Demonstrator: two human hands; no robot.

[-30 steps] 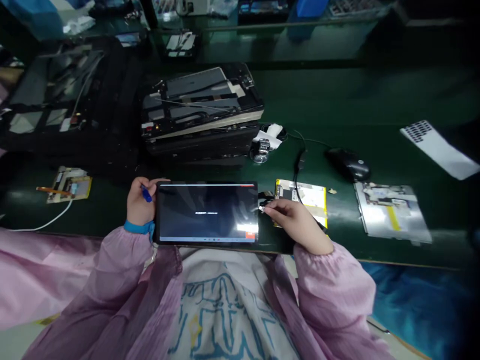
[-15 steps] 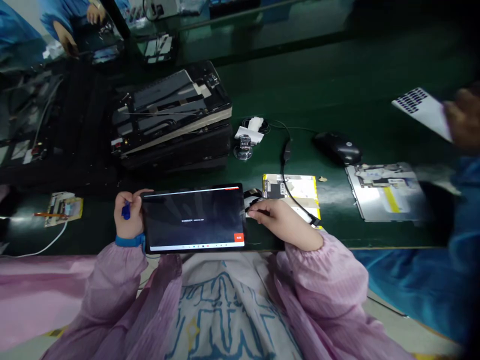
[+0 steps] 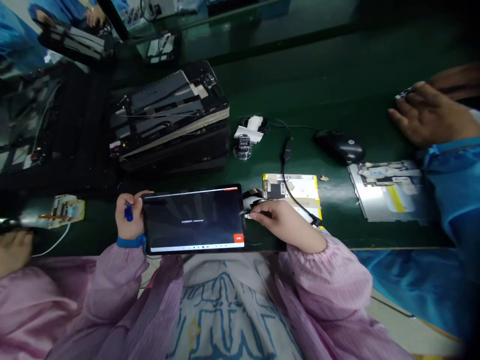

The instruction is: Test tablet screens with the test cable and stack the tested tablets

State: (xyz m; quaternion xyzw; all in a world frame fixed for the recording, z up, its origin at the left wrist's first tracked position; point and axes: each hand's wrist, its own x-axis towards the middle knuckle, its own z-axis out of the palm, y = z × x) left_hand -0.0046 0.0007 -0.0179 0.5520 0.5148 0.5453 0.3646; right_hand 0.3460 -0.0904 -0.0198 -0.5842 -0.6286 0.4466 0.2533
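A tablet screen, lit with a line of small text and a red button at its lower right corner, lies tilted slightly at the table's front edge. My left hand is closed on its left edge, with a small blue object held among the fingers. By the right edge of the screen, my right hand pinches something thin and dark; its kind is hard to make out. Behind that hand lies a white and yellow-edged part, likely a battery with a board, crossed by a black cable.
Stacked tablet shells stand behind the screen. A clicker counter, a mouse and a metal-backed panel lie to the right. A co-worker's hand rests at far right, another person's hand at far left.
My hands and the screen stay almost in place. At right, a co-worker's hand has come over the white patterned item. At far left, a hand has entered; at the back, a tablet shell is lifted.
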